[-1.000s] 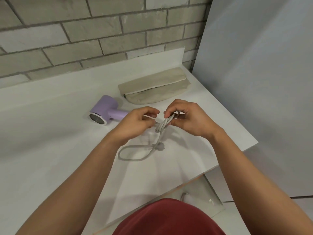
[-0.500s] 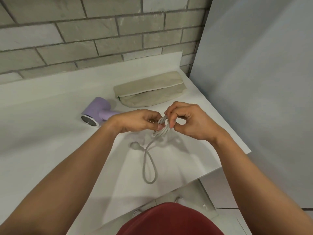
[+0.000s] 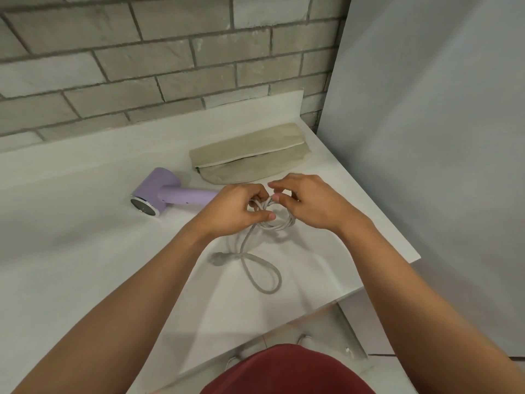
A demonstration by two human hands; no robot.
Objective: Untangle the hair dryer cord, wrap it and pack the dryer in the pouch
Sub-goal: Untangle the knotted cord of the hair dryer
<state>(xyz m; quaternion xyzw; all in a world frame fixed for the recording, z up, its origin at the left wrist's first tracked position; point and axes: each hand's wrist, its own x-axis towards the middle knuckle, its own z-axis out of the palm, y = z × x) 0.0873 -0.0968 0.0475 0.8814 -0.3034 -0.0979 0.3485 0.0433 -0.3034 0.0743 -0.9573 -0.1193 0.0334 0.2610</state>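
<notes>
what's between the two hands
A small coil of the grey cord, pinched by the left hand and right hand, seen in the head view.

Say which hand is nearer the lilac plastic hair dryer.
Left. The left hand lies beside the handle end of the lilac plastic hair dryer; the right hand is farther, past the grey cord.

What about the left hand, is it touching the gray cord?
Touching: the head view shows the left hand pinching the coiled cord between thumb and fingers.
</notes>
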